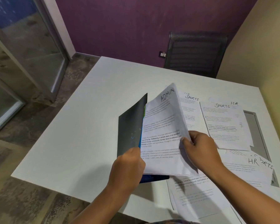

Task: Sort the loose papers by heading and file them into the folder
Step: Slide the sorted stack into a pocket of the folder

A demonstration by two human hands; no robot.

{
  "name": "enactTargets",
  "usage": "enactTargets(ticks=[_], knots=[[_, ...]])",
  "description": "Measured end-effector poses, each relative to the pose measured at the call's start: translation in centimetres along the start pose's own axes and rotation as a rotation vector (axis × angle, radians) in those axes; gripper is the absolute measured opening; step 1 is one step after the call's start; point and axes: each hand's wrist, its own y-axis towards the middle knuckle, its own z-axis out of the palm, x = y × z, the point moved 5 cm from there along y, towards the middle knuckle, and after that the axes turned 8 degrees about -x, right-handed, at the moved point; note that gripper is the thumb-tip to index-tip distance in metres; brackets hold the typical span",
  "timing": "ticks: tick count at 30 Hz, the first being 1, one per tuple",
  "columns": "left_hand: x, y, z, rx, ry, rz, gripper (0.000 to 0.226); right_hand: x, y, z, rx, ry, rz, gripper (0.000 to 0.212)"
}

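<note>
A dark folder (131, 123) is held half open above the white table (87, 118). My left hand (128, 165) grips its raised front cover at the lower edge. A sheaf of papers headed ADMIN (163, 126) lies inside it, and my right hand (199, 149) pinches the right edge of those sheets. Loose sheets lie on the table to the right: one headed SPORTS (190, 109), another SPORTS sheet (225, 126) over an HR sheet (235, 105), and an HR sheet (249, 168) over a SPORTS one near my right forearm. More sheets (194, 196) lie under the folder's near edge.
A black mesh office chair (196, 54) stands at the table's far side against the purple wall. A grey cable hatch (255, 126) is set into the table at the right, partly covered by papers. A glass door (31, 46) is to the left.
</note>
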Motion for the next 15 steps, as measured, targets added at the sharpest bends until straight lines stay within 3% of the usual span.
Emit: enactTargets(ticks=[6,15], knots=[[-0.3,-0.2,0.1,0.054,-0.028,-0.012,0.022,0.8,1.1,-0.9,-0.081,-0.053,-0.031,0.025],[-0.9,-0.2,1.1,0.174,-0.033,-0.131,0.016,1.7,0.9,3.0,0.097,-0.063,-0.037,0.021]])
